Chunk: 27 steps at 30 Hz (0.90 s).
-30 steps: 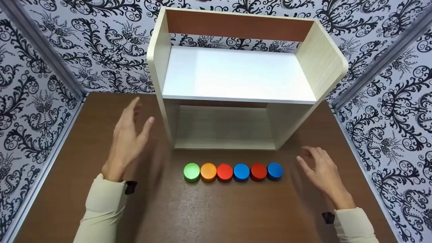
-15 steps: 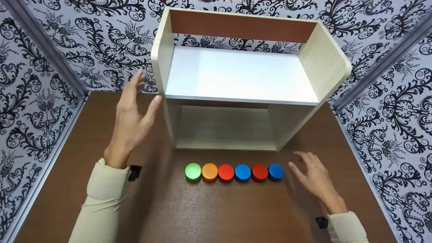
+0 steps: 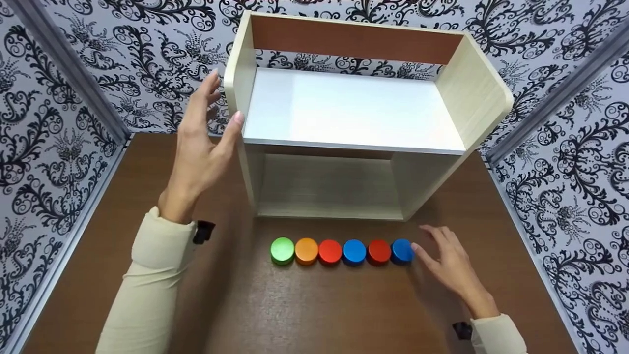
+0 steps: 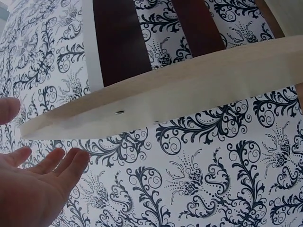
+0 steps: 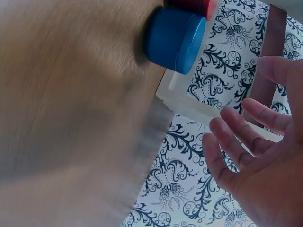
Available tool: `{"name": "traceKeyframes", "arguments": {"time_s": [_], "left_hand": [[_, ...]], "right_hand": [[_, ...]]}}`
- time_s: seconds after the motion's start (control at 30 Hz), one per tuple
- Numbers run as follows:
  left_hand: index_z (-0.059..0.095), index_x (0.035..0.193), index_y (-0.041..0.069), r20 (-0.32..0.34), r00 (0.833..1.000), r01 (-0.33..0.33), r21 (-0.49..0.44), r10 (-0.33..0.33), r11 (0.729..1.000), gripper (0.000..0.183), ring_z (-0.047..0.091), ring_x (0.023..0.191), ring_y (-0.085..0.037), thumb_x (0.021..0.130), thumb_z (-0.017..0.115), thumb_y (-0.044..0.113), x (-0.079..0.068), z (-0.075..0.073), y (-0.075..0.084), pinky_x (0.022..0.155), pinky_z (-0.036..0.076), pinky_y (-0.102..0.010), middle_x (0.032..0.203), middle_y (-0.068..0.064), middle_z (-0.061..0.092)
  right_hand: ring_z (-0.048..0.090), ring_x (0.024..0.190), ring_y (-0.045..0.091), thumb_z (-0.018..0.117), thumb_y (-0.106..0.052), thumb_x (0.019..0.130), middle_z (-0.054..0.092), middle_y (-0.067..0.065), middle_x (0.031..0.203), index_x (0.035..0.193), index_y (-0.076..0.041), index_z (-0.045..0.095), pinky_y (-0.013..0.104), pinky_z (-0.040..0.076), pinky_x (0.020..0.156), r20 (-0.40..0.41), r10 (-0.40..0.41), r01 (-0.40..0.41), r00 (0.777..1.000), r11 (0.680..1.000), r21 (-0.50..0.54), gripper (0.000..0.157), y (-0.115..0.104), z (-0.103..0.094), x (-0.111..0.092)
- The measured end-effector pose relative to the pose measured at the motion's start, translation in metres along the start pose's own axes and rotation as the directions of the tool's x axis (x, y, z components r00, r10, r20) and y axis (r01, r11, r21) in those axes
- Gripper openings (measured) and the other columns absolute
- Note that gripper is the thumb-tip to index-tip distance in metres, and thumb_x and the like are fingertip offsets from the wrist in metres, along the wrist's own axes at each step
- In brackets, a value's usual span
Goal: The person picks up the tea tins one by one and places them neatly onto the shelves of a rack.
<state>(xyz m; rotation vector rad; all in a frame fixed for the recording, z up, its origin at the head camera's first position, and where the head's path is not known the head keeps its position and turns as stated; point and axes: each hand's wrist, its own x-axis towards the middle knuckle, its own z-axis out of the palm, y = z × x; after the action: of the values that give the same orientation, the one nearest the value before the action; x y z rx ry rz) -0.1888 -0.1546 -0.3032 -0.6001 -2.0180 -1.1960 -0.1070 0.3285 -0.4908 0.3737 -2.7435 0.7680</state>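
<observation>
Tabletop (image 3: 319, 314) carries two-tier shelf unit (image 3: 354, 113). Left hand (image 3: 201, 142) beside its left panel (image 3: 240, 78), right hand (image 3: 449, 263) in front of its right corner; both grips spread, holding nothing. Six lidded cylinders (image 3: 354, 251) lined up before shelf unit, blue end cylinder (image 3: 402, 250) just beside right hand. Probable step: reach; next likely calls for pinching that cylinder.

Head view's decently bright, light seemingly from above: white shelf (image 3: 354, 110) practically glows, lower compartment (image 3: 327, 187) sits shaded, table (image 3: 290, 305) has a dull glare patch. Soft shadows beside both arms (image 3: 147, 287). Wrist views look dimmer, kinda soft.
</observation>
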Motion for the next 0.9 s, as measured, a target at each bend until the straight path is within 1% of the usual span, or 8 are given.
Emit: {"name": "traceKeyframes", "arguments": {"time_s": [0.13,0.23,0.43,0.63,0.77,0.9], "left_hand": [[0.036,0.152,-0.006,0.003,1.0,-0.029,-0.027,0.029,0.999,0.059,0.055,0.127,-0.029,0.101,0.061,0.013,0.007,0.004,0.0,0.107,0.053,-0.034,0.144,-0.021,0.05],[0.038,0.151,-0.006,0.003,0.999,-0.037,-0.039,0.037,0.999,0.057,0.055,0.126,-0.028,0.101,0.06,0.012,0.011,0.006,-0.001,0.107,0.053,-0.033,0.142,-0.022,0.051],[0.039,0.149,-0.008,0.002,0.999,-0.044,-0.066,0.044,0.997,0.053,0.055,0.125,-0.029,0.102,0.058,0.009,0.015,0.01,-0.004,0.107,0.053,-0.035,0.144,-0.024,0.049],[0.039,0.149,-0.008,0.004,0.999,-0.044,-0.1,0.045,0.994,0.05,0.056,0.126,-0.032,0.103,0.054,0.005,0.018,0.012,-0.006,0.107,0.054,-0.035,0.146,-0.025,0.047],[0.039,0.149,-0.007,0.008,0.999,-0.033,-0.116,0.034,0.993,0.048,0.057,0.126,-0.033,0.105,0.051,0.005,0.019,0.012,-0.007,0.105,0.055,-0.035,0.146,-0.025,0.047],[0.039,0.149,-0.007,0.012,0.999,-0.028,-0.137,0.03,0.99,0.047,0.057,0.125,-0.034,0.105,0.049,0.006,0.02,0.013,-0.007,0.104,0.056,-0.035,0.146,-0.024,0.047]], "right_hand": [[0.056,0.109,0.034,0.08,-0.022,0.089,0.06,0.017,0.116,0.131,-0.003,0.062,0.055,0.052,0.094,0.005,0.007,-0.007,1.0,1.0,0.018,0.05,-0.001,0.003,-0.002],[0.055,0.11,0.034,0.08,-0.021,0.089,0.06,0.018,0.118,0.132,-0.004,0.061,0.056,0.051,0.096,0.011,0.008,-0.009,1.0,1.0,0.025,0.051,-0.002,0.004,-0.003],[0.056,0.108,0.037,0.081,-0.019,0.088,0.06,0.014,0.114,0.132,-0.005,0.062,0.052,0.051,0.092,0.001,0.003,-0.003,1.0,0.999,0.033,0.05,-0.004,0.006,-0.003],[0.056,0.107,0.033,0.08,-0.02,0.088,0.06,0.011,0.114,0.133,-0.005,0.061,0.048,0.05,0.088,0.008,-0.002,0.001,1.0,0.999,0.033,0.05,-0.003,0.007,-0.004],[0.055,0.108,0.031,0.08,-0.02,0.089,0.06,0.012,0.115,0.133,-0.005,0.06,0.048,0.051,0.089,0.022,0.008,-0.009,1.0,0.999,0.036,0.051,-0.001,0.007,-0.005],[0.055,0.109,0.033,0.08,-0.019,0.089,0.06,0.013,0.116,0.134,-0.005,0.059,0.05,0.052,0.09,0.026,0.02,-0.022,0.999,0.998,0.05,0.052,0.001,0.008,-0.006]]}}
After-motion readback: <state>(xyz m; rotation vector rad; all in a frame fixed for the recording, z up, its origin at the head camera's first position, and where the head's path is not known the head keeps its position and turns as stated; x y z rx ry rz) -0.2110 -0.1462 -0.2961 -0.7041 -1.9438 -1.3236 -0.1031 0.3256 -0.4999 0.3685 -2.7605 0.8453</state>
